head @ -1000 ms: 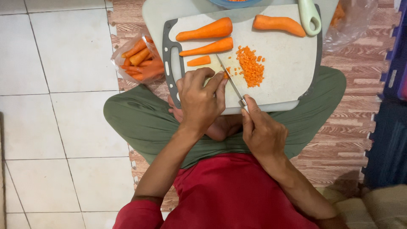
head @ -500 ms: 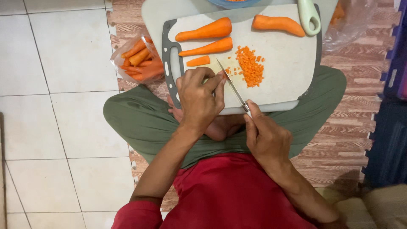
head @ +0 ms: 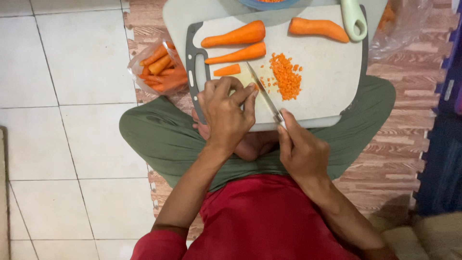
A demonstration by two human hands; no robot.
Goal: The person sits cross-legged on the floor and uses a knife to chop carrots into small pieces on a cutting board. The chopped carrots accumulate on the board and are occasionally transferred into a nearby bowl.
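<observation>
At frame centre, a firm, stiff carrot piece (head: 251, 86) is being pinned on the cutting board (head: 327, 82) by the curled left hand (head: 226, 113); the knife (head: 264, 96) is being gripped at its handle by the right hand (head: 301, 149). The piece is judged light, slippery and best held behind the blade.

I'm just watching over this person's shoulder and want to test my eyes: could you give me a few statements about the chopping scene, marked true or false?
1. The right hand holds a knife. True.
2. The diced carrot pile lies on the floor tiles. False: it lies on the white cutting board.
3. The left hand rests on the board beside the blade. True.
4. The bag of carrots sits on the board. False: it lies on the floor beside it.
</observation>
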